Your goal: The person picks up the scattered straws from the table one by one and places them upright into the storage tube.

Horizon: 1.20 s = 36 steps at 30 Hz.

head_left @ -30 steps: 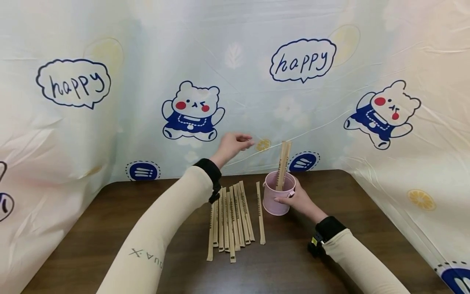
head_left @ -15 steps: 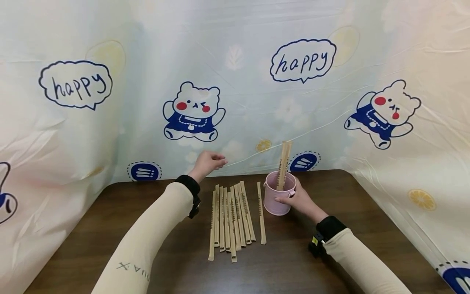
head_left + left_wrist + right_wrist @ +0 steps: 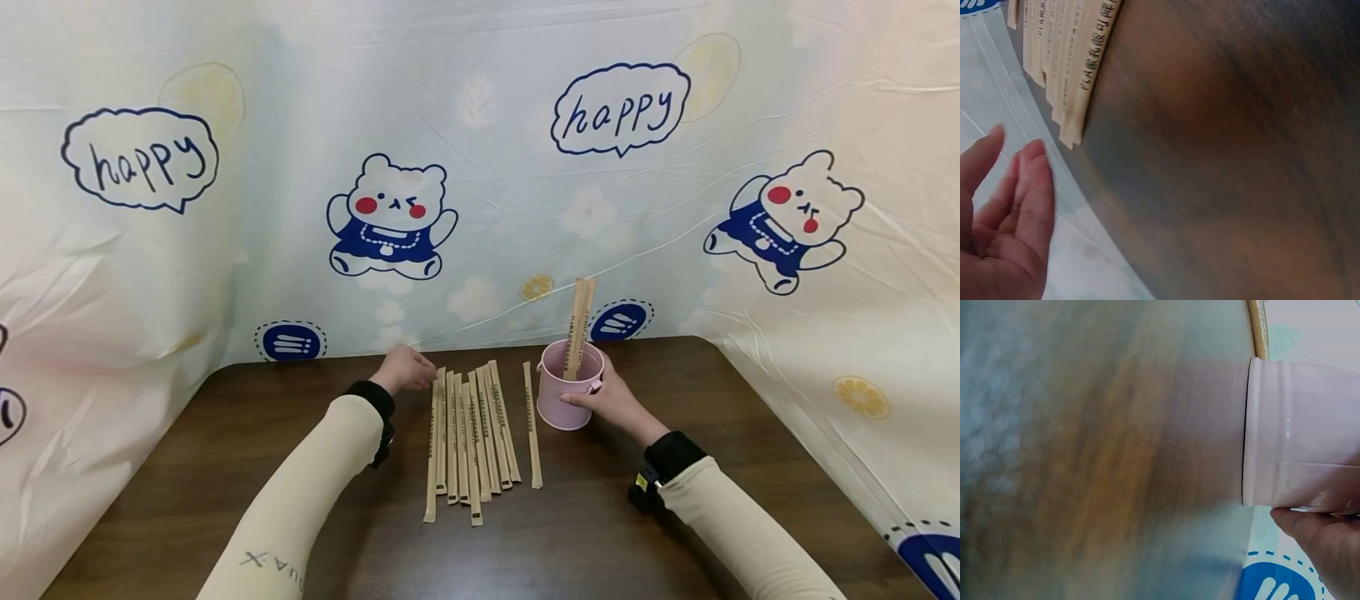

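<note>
Several paper-wrapped straws (image 3: 462, 442) with dark print lie side by side on the brown table. One more wrapped straw (image 3: 532, 425) lies apart, between this group and a small pink bucket (image 3: 562, 404). Wrapped straws (image 3: 576, 329) stand in the bucket, leaning on its rim. My left hand (image 3: 405, 369) is near the far end of the leftmost straws; in the left wrist view its thumb and fingers (image 3: 1035, 194) are apart, holding nothing. My right hand (image 3: 615, 402) holds the bucket by its right side, thumb in front; its other fingers are hidden behind the bucket.
Behind the brown wooden table (image 3: 300, 467) hangs a pale printed curtain (image 3: 487, 208) with bears and "happy" bubbles, close to the far edge. Black bands with small cameras (image 3: 667, 467) sit on both wrists.
My left hand has come left and down from above the table's far edge to the far ends of the straws. The right hand and bucket have stayed in place.
</note>
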Tool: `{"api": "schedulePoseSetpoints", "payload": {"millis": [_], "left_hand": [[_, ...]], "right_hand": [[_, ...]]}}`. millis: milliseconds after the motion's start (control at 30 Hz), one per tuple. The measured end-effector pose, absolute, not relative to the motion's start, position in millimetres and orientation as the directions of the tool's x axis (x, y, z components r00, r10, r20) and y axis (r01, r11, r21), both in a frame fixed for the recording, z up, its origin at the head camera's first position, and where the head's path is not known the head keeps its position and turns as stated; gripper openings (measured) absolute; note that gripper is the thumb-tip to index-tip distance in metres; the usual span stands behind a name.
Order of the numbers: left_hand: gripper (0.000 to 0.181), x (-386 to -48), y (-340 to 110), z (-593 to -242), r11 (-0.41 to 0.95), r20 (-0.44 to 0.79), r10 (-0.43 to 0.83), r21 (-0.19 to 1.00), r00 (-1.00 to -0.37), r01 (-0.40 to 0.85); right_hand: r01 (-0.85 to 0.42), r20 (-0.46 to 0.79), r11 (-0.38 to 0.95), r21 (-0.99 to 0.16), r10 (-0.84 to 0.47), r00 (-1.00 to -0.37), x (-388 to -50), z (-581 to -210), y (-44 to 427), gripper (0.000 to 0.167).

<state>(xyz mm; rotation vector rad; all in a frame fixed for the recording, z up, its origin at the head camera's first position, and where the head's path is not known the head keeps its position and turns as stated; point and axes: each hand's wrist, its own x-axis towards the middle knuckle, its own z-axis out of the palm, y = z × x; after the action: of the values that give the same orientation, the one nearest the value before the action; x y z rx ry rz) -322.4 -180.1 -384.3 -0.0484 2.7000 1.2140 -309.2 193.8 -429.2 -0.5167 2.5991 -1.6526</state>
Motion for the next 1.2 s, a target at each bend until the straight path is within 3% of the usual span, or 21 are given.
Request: {"api": "schedulePoseSetpoints", "payload": {"millis": [300,400,767,1200], "left_hand": [[0.009,-319.9,-178.7,-399.9,0.632,-0.297,-0.034,0.733,-0.954,-0.25],[0.012,-318.2,-174.8,-404.7,0.636,-0.322,-0.043,0.721,-0.946,-0.275],[0.012,-310.5,-167.2,-410.1,0.676,-0.278,-0.119,0.68,-0.953,-0.283],[0.01,-310.7,-159.4,-408.8,0.599,-0.307,-0.179,0.719,-0.935,-0.351]], "right_hand": [[-0.268,0.163,0.381,-0.885,-0.285,-0.944,-308.3,-428.4,194.3,0.104],[-0.27,0.164,0.379,-0.885,-0.288,-0.944,-307.3,-427.4,194.4,0.104],[-0.265,0.156,0.404,-0.875,-0.283,-0.946,-311.4,-432.4,194.8,0.104],[-0.268,0.16,0.401,-0.876,-0.281,-0.946,-309.8,-431.2,194.3,0.104]]}}
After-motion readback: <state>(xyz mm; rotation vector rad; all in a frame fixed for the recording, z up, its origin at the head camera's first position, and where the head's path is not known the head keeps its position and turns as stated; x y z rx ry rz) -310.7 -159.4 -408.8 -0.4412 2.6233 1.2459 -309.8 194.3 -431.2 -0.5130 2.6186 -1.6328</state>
